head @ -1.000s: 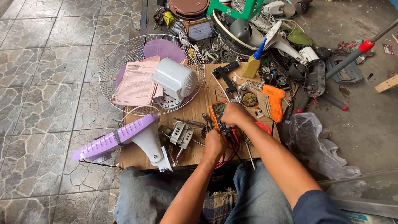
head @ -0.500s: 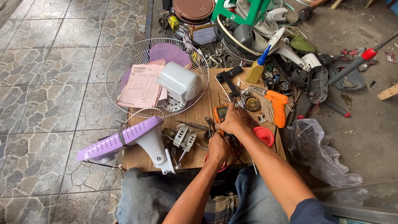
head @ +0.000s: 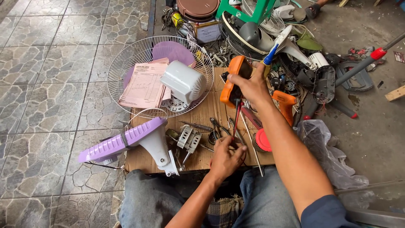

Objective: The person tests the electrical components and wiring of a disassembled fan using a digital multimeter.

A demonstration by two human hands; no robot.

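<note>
The meter [head: 233, 80] is orange. The fan base [head: 126, 141] is pale purple with white. The paper pad [head: 142, 86] is pink, the lid [head: 263, 140] red, the floor tiles [head: 46, 80] mottled grey stone.

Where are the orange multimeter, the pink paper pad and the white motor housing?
orange multimeter [head: 231, 82], head view, on its orange side edge.
pink paper pad [head: 143, 86], head view, middle of the top sheet.
white motor housing [head: 182, 82], head view, on its rounded shell.

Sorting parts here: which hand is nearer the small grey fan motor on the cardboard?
Left. The left hand lies just right of the small grey fan motor; the right hand is raised farther up-right.
</note>
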